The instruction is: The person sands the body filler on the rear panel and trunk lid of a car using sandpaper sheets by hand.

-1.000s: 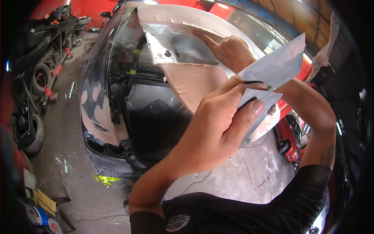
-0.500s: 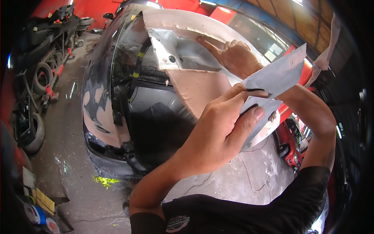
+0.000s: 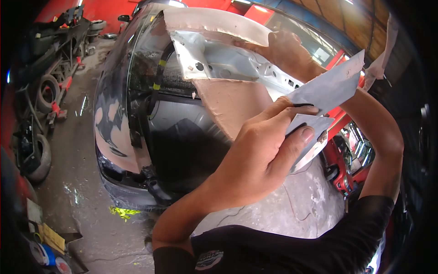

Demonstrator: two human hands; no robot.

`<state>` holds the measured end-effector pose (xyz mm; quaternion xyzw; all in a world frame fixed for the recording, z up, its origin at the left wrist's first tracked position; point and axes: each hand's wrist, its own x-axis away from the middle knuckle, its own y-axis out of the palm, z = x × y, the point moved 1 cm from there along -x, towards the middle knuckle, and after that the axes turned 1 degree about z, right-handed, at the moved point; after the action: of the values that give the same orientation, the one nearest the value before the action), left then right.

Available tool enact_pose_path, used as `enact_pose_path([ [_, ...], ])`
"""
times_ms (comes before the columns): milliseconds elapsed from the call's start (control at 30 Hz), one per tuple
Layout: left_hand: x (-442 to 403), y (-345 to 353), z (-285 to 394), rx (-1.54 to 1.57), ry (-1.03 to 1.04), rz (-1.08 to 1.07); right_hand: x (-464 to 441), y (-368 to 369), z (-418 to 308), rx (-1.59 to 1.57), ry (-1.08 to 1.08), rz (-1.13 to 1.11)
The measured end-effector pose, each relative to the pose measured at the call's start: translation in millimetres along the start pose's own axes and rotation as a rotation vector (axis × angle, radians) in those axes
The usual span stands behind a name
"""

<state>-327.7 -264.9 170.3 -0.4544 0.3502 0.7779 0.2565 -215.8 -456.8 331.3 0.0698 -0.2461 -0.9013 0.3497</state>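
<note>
My left hand is closed around two flat grey filler spreaders, pinching them between thumb and fingers. The larger filler spreader points up to the right and bears pinkish smears; the smaller filler spreader lies under my thumb. Further off, my right hand reaches over a car body panel coated in pink-beige filler. Its index finger is stretched out, its tip at the panel's inner edge above bare silvery metal; the other fingers are partly curled and hidden. I see nothing held in it. A filler-coated lower section lies behind my left hand.
The dark car has patchy filler along its side. Bright yellow-green material lies on the floor by its bumper. Tyres and metal stands line the left wall, with tape rolls at lower left. A red vehicle part stands right.
My right hand has moved right and slightly up along the panel, its index fingertip still near the inner edge. The left hand keeps its grip on the spreaders, shifted slightly right.
</note>
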Motion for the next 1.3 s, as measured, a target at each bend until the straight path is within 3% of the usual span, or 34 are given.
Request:
enact_pose_path([
  [100, -1, 3, -6, 0.002, 0.121, 0.023, -4, 4, 8, 0.017, -0.019, 0.098],
  [333, -2, 3, -9, -0.019, 0.189, 0.031, -23, -16, 35, -0.079, -0.073, 0.148],
  [467, -1, 4, -11, -0.013, 0.218, 0.042, -35, -24, 47, -0.355, -0.052, 0.103],
  [967, 2, 4, -10, -0.034, 0.188, 0.049, -67, -27, 46, -0.424, -0.102, 0.217],
  [1300, 1, 3, -9, -0.028, 0.191, 0.050, -29, -7, 45, -0.406, -0.124, 0.224],
])
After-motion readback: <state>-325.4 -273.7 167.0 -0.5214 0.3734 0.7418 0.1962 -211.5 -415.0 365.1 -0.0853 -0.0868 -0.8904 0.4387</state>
